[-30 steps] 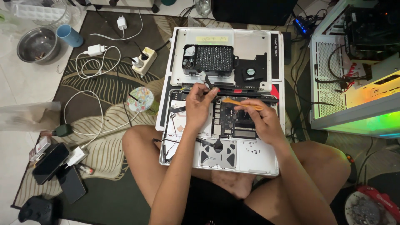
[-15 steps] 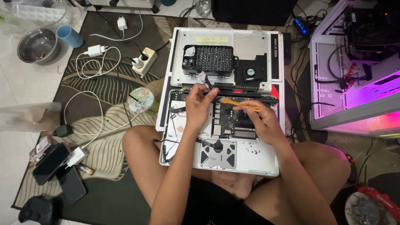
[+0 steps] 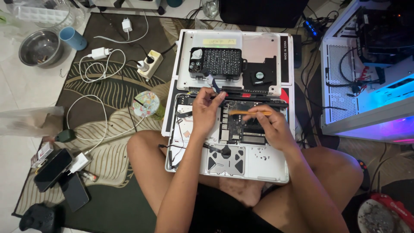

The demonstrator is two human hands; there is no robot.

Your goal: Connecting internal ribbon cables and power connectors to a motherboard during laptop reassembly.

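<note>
Fingers of the right hand (image 3: 274, 129) are pinched around a thin orange pry stick (image 3: 250, 113), held nearly level so its tip reaches leftward over the dark circuit board (image 3: 236, 125). Fingers of the left hand (image 3: 206, 113) are curled, the tips pressing down at the hinge edge of the opened laptop (image 3: 269, 162); whether they grip the small blue-and-white tool (image 3: 212, 82) that pokes out just above them cannot be told. That hand seems placed to steady the machine while the stick works beside it.

Seen from above, the laptop lies bottom-up across the person's crossed legs, its innards exposed and close under the eyes. Its removed silver cover (image 3: 267, 47) lies flat just beyond, serving as a tray: a black case of screwdriver bits (image 3: 222, 62) and a small black fan (image 3: 258, 75) rest on it, within easy reach.

Farther out, on a dark leaf-patterned rug (image 3: 108, 90), are white chargers and cables (image 3: 100, 54), a power strip (image 3: 148, 64) and a round patterned tin (image 3: 145, 104). At far left are a steel bowl (image 3: 39, 47), a blue cup (image 3: 72, 38), two phones (image 3: 54, 170) and a game controller (image 3: 39, 218). On the right stands a white desktop computer case (image 3: 366, 77), lit blue and pink.
</note>
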